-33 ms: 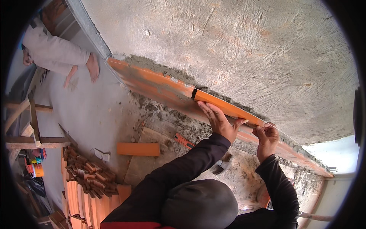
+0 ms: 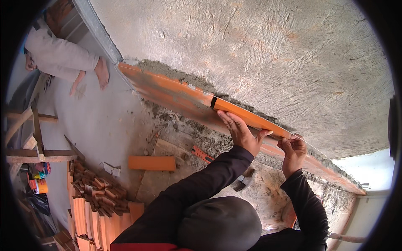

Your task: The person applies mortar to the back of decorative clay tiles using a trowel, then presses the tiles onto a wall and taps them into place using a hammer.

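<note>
A long orange tile (image 2: 247,116) lies at the top of a tiled strip along the foot of a rough plastered wall. My left hand (image 2: 243,133) presses its front, lower edge with fingers stretched out and thumb apart. At the tile's right end, my right hand (image 2: 294,152) is closed, thumb and index fingertips pinched together on the tile's corner. A thin pale string runs along the tile's upper edge. Between this tile and the orange tile (image 2: 176,87) to its left is a dark gap. Wet grey mortar (image 2: 180,75) sits behind the row.
Below the wall lie a loose orange tile (image 2: 151,163), a red tool (image 2: 202,154), a hammer-like metal head (image 2: 244,180) and mortar rubble. Stacked tiles (image 2: 98,213) and broken pieces stand lower left, near a wooden frame (image 2: 42,156). A barefoot person (image 2: 63,56) sits upper left. A dark rounded head covering (image 2: 220,224) fills the lower middle.
</note>
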A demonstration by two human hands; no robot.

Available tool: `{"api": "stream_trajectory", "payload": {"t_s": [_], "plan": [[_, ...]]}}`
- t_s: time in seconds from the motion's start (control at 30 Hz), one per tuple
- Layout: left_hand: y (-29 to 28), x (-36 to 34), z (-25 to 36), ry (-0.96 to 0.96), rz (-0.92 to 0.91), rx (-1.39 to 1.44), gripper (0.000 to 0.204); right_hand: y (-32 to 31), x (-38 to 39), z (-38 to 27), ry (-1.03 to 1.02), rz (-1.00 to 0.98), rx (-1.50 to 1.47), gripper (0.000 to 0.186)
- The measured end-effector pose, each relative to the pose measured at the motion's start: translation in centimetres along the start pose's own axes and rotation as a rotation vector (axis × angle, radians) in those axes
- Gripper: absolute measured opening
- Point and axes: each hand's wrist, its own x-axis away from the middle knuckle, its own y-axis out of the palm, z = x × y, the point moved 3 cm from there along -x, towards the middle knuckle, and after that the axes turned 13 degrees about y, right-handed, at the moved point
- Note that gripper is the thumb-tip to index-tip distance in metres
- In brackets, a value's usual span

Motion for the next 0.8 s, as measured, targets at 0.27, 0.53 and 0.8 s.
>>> {"api": "stream_trajectory", "payload": {"t_s": [0.27, 0.53, 0.8], "plan": [[-0.1, -0.2, 0.1, 0.019, -0.001, -0.025, 0.134, 0.4, 0.3, -0.6, 0.095, -0.018, 0.018, 0.016], [-0.4, -0.4, 0.0, 0.045, -0.027, -0.142, 0.138, 0.0, 0.9, -0.5, 0.197, -0.059, -0.015, 0.016], [-0.5, -0.4, 0.2, 0.02, -0.006, -0.111, 0.15, -0.2, 0.9, 0.2, 0.297, -0.123, 0.032, 0.017]]}}
